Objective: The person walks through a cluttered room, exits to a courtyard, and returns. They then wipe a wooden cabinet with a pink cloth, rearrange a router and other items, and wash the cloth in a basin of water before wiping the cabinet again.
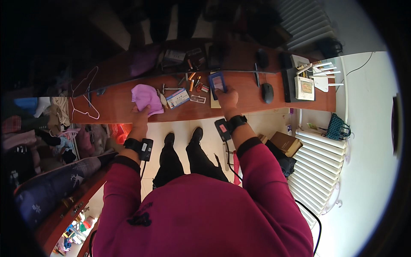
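Observation:
My left hand (pixel 141 116) grips the near edge of a purple cloth (pixel 147 98) on the reddish wooden desk (pixel 115 106). With its fingers on the lower right part of a blue-framed flat case (pixel 217 84), my right hand (pixel 228 98) holds it over a yellowish pad (pixel 215 103). Between the hands lie a blue and white printed card (pixel 178 98), a small clear plastic piece (pixel 198 99), a small metal hammer (pixel 171 88) and several batteries (pixel 192 85). A beige item (pixel 163 99) shows beside the cloth.
Further right are a black computer mouse (pixel 267 93), a black pen (pixel 257 78) and a black box (pixel 289 86) by a white router (pixel 321 82). A white clothes hanger (pixel 86 112) lies at the left. A dark glossy panel (pixel 192 54) rises behind. Beyond the desk stands a white radiator (pixel 321 160).

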Action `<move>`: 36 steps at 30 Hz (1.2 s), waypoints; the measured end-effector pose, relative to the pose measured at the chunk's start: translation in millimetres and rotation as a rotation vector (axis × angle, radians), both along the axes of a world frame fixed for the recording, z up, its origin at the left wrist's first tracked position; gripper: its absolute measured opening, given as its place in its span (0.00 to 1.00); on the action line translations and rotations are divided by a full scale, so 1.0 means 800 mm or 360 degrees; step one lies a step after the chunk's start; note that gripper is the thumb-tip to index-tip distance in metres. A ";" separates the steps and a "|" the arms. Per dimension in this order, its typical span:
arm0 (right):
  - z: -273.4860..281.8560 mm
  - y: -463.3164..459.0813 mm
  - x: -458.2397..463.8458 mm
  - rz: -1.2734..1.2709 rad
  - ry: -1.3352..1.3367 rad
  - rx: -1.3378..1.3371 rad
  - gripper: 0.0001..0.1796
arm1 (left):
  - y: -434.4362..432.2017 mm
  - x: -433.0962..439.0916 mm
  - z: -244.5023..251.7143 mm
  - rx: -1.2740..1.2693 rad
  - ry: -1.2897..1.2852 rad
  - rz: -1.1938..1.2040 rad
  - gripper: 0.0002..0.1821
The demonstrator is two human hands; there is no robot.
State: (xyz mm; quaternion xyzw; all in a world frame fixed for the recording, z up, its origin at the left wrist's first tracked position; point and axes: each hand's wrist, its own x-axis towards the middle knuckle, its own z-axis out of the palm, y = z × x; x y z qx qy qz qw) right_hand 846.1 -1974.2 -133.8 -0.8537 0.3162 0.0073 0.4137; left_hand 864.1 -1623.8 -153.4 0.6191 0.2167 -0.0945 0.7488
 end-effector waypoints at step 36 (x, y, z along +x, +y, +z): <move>0.003 0.023 -0.023 -0.0039 0.0129 -0.0648 0.18 | 0.024 -0.005 -0.048 0.0973 -0.0469 -0.0420 0.28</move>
